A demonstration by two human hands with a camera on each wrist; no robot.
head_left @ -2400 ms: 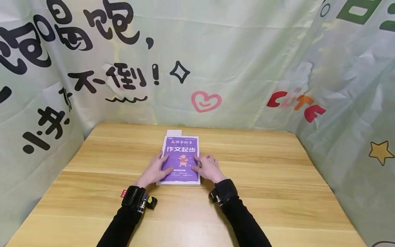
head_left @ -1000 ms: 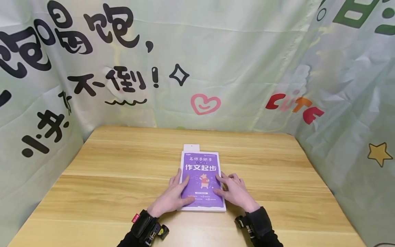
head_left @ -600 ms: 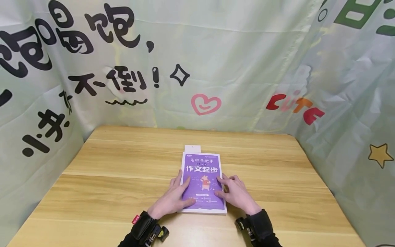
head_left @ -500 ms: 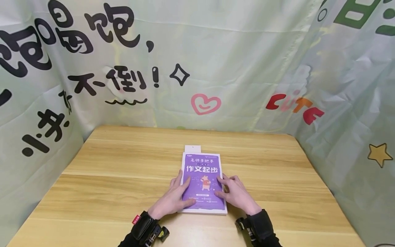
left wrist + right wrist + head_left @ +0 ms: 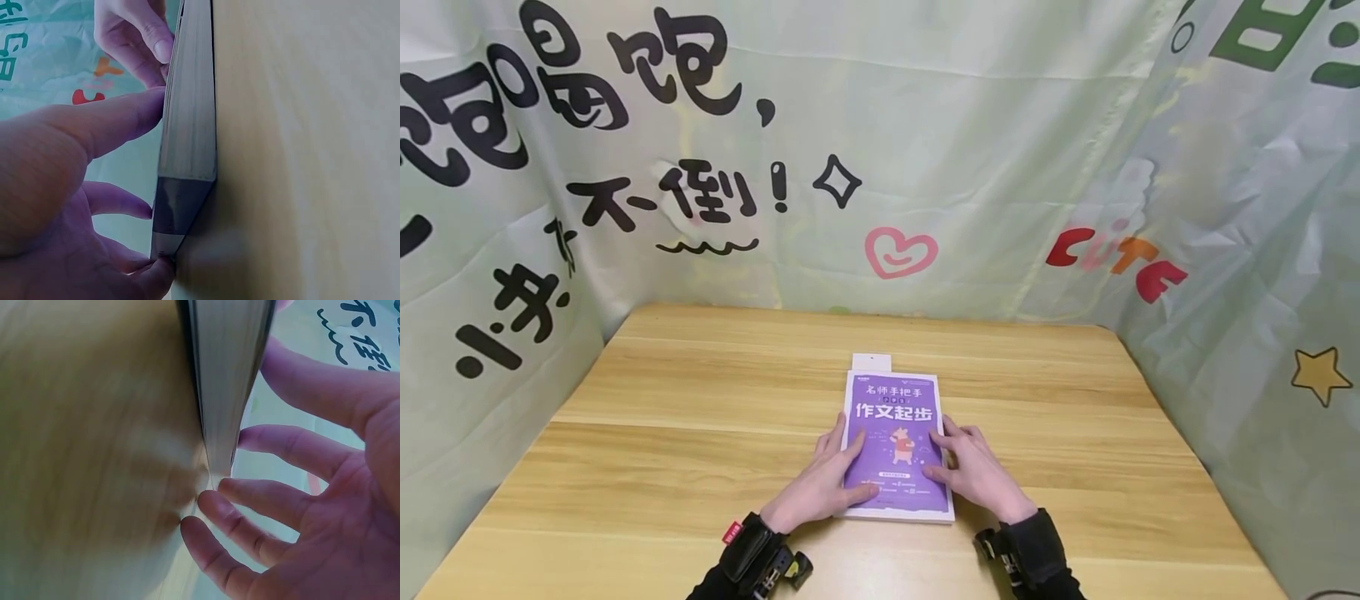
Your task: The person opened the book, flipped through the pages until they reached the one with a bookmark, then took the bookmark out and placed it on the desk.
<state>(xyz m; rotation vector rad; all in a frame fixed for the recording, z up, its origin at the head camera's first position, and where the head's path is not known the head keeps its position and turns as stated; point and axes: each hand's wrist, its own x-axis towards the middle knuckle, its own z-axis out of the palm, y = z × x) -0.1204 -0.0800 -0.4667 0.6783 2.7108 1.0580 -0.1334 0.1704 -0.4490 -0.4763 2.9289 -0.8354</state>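
Observation:
A thick purple book [image 5: 898, 454] with white Chinese lettering and a small cartoon figure lies flat on the wooden table. A white tab [image 5: 871, 362] with a small hole sticks out past its far edge. My left hand [image 5: 820, 483] rests along the book's left side, thumb and forefinger on the cover; in the left wrist view its other fingertips touch the dark spine [image 5: 172, 206]. On the right side, my right hand [image 5: 981, 471] rests its thumb and forefinger on the cover, other fingers lying beside the page edges [image 5: 228, 381], fairly straight.
The wooden table [image 5: 685, 392] extends around the book on all sides. A pale green printed cloth [image 5: 970, 150] with black lettering and a pink heart hangs behind it and along both sides. A dark cable [image 5: 1330, 594] shows at the bottom right corner.
Between the oldest frame and one second ago, both hands and the book slid toward me and to the right. Since then they have shifted only slightly.

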